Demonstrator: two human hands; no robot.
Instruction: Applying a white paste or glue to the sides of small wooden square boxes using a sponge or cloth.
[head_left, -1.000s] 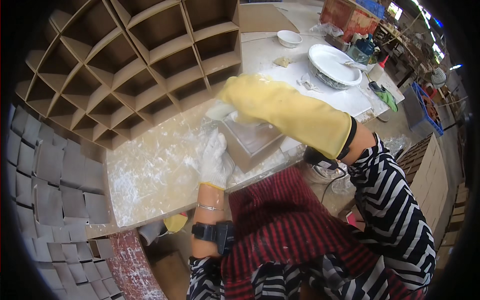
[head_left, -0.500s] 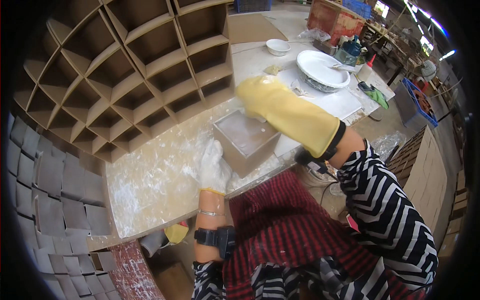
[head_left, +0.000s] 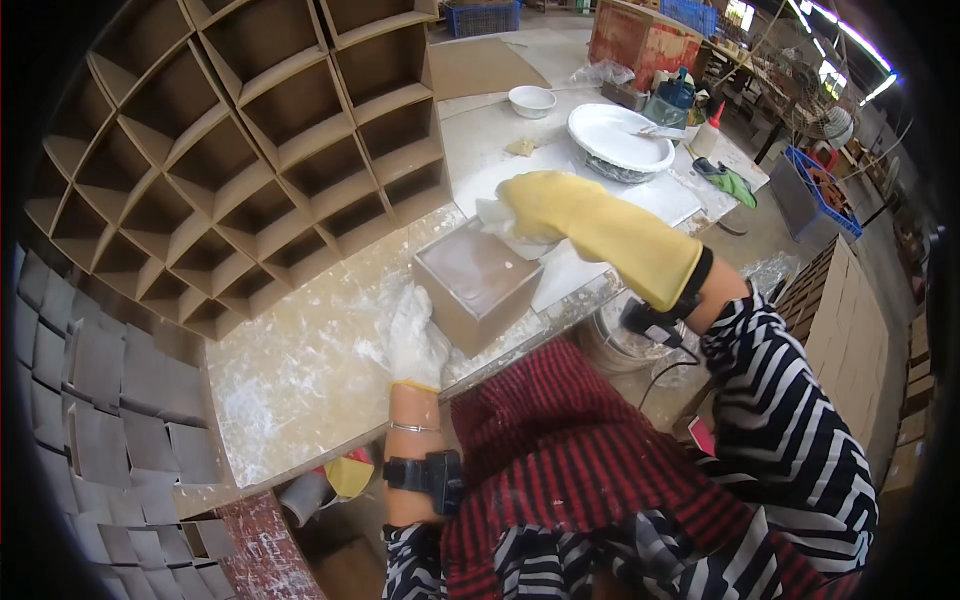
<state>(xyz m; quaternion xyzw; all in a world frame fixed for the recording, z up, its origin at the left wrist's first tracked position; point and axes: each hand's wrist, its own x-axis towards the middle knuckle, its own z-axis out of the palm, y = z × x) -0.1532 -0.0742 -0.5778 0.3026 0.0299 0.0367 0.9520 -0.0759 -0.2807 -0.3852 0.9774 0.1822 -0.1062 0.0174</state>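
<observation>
A brown square box (head_left: pixel 477 293) sits near the table's front edge, its greyish top face ringed by a thin pale rim and smeared with white. My left hand (head_left: pixel 416 335), in a white knit glove, rests against the box's left side; its fingers stretch forward, not wrapped round it. My right hand (head_left: pixel 540 205), in a long yellow rubber glove, is closed on a crumpled white cloth (head_left: pixel 497 215) at the far right edge of the box top. The glove hides part of the cloth, so I cannot tell whether it touches the top.
Left stands a tall brown compartment rack (head_left: pixel 270 150), with stacked grey-brown boxes (head_left: pixel 100 430) beyond the table's left edge. Behind my right hand are a white-filled basin (head_left: pixel 620 135), a small white bowl (head_left: pixel 532 101) and a red-tipped bottle (head_left: pixel 707 133). A bucket (head_left: pixel 610 335) stands below the edge.
My right hand has drawn slightly right and down from the box's far edge, exposing more of the cloth. My left hand stays by the box's left side. The whole view has shifted a little.
</observation>
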